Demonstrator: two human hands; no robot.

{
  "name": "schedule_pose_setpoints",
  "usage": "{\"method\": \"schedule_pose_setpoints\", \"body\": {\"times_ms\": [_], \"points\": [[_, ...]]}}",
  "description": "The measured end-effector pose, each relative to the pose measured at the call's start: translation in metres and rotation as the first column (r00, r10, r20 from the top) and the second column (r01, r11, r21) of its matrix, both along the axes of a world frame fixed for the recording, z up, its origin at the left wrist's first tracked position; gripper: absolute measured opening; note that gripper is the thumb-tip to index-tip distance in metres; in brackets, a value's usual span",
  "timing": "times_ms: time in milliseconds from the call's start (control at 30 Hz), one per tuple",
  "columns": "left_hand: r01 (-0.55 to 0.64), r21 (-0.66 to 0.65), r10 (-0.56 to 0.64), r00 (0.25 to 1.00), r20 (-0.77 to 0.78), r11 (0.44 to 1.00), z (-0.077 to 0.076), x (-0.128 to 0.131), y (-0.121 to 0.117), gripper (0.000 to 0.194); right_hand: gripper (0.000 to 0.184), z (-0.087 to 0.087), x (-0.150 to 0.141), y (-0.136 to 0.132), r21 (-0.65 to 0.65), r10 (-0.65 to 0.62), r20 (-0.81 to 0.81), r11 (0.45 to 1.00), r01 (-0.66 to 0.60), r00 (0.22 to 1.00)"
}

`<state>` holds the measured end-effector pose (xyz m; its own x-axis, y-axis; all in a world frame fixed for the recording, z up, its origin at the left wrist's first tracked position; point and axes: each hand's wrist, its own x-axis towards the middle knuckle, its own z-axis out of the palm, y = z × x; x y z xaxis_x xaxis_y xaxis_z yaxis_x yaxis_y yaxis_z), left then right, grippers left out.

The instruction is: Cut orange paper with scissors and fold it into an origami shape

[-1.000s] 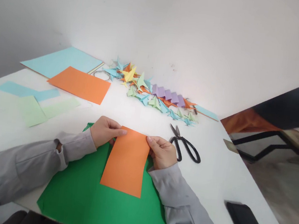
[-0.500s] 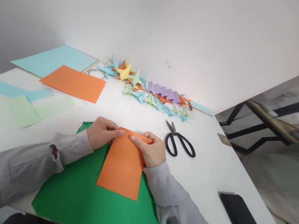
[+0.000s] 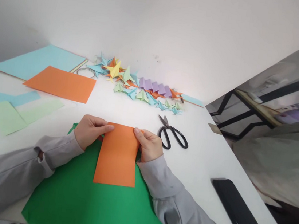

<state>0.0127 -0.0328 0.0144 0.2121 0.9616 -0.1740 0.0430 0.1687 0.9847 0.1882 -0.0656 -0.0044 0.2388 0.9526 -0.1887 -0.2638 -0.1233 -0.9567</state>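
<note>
- We hold an orange sheet (image 3: 117, 159) upright in our view by its two far corners, over a green sheet (image 3: 98, 208); we cannot tell whether its near edge touches the green.
- Our left hand (image 3: 88, 132) has its fingers closed on the far left corner, thumb on top.
- Our right hand (image 3: 150, 146) pinches the far right corner, its fingers closed too, thumb tip on the orange face.
- Beneath both our wrists, the green sheet lies at the near edge of the white desk (image 3: 191, 169).
- Just beyond our right hand we see black-handled scissors (image 3: 173, 131), blades slightly apart and pointing away.
- Farther right lies a long black object (image 3: 243, 216).
- To our left are pale green pieces (image 3: 8, 117), a light blue strip (image 3: 26, 98), another orange piece (image 3: 62, 85) and a large light blue sheet (image 3: 43, 62).
- Along the wall we have colourful folded paper shapes (image 3: 115, 70), beside a thin wire coil (image 3: 86, 72).
</note>
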Motion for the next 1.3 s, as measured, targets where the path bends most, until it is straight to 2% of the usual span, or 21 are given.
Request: {"method": "schedule_pose_setpoints", "body": {"times_ms": [267, 467, 633, 767, 1000, 1167, 1300], "points": [[0.001, -0.036, 0.001, 0.999, 0.043, 0.999, -0.001, -0.001, 0.001, 0.019, 0.039, -0.005, 0.004, 0.003, 0.013, 0.047, -0.106, 0.999, -0.046, 0.993], [-0.025, -0.037, 0.026, 0.999, 0.043, 0.999, -0.003, -0.003, 0.001, 0.021, 0.043, -0.002, 0.005, 0.004, 0.03, 0.025, 0.103, 0.999, -0.028, 0.994], [-0.006, -0.017, 0.006, 1.0, 0.016, 1.0, -0.003, -0.003, 0.001, 0.022, 0.042, -0.003, 0.003, 0.002, 0.028, 0.056, 0.208, 0.998, -0.063, 0.976], [-0.046, 0.007, 0.046, 0.999, -0.001, 0.999, -0.003, -0.003, 0.002, 0.021, 0.043, -0.001, 0.006, 0.002, 0.047, 0.094, 0.289, 0.993, -0.112, 0.953], [-0.064, -0.031, 0.065, 0.997, 0.034, 0.998, 0.0, -0.002, 0.002, 0.02, 0.046, 0.008, 0.003, -0.001, 0.038, -0.005, 0.342, 0.999, -0.009, 0.94], [-0.045, -0.06, 0.048, 0.997, 0.063, 0.997, 0.0, -0.003, 0.002, 0.022, 0.05, 0.008, 0.003, -0.002, 0.073, -0.002, 0.345, 0.997, -0.025, 0.938], [-0.018, -0.087, 0.025, 0.996, 0.087, 0.996, 0.001, -0.003, 0.003, 0.021, 0.051, 0.008, 0.003, -0.002, 0.026, 0.06, 0.299, 0.997, -0.071, 0.952]]}}
